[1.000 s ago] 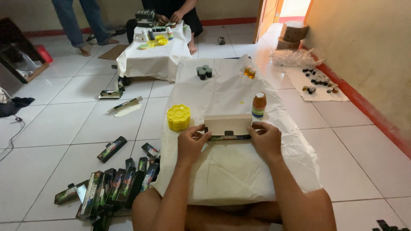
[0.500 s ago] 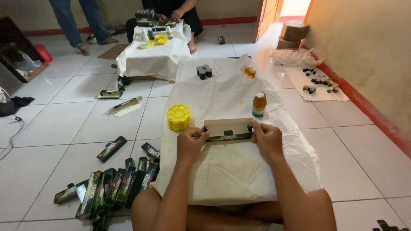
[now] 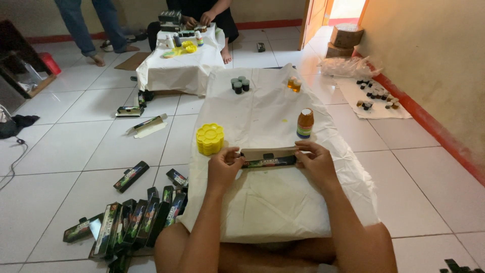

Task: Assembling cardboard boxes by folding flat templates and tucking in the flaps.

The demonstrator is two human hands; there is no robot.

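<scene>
I hold a long narrow cardboard box (image 3: 268,157), dark-printed on its front face with a tan flap up, over a low table covered by a white cloth (image 3: 273,202). My left hand (image 3: 223,168) grips its left end and my right hand (image 3: 315,165) grips its right end. A stack of yellow flower-shaped paint palettes (image 3: 209,138) stands just left of the box. A small bottle with an orange cap and a coloured label (image 3: 304,124) stands just behind my right hand.
Several dark jars (image 3: 239,84) and two amber bottles (image 3: 293,84) sit at the table's far end. Several dark boxes (image 3: 136,217) lie on the tiled floor at my left. Another person sits at a second cloth-covered table (image 3: 182,68) ahead; someone stands beside it (image 3: 86,23). More small jars (image 3: 376,96) lie by the right wall.
Both hands stay on the ends of the box, which has hardly moved. The camera view has shifted slightly.
</scene>
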